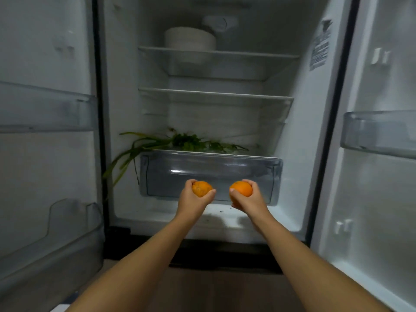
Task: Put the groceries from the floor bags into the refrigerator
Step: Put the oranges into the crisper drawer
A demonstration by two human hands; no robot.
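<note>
The refrigerator [126,91] stands open in front of me with both doors swung wide. My left hand [193,200] grips an orange [201,188] and my right hand [246,200] grips a second orange [241,188]. Both are held side by side in front of the clear crisper drawer [258,176], which is pulled partly out. Green leafy herbs and long onion stalks [180,141] lie on the shelf above the drawer, with stalks drooping over its left end. No floor bags are in view.
A stack of white plates [190,39] sits on the top glass shelf [247,55]; a second glass shelf [216,93] is below. Clear door bins hang on the left door [45,109] and right door [378,131]. A large bin [56,239] sits low on the left door.
</note>
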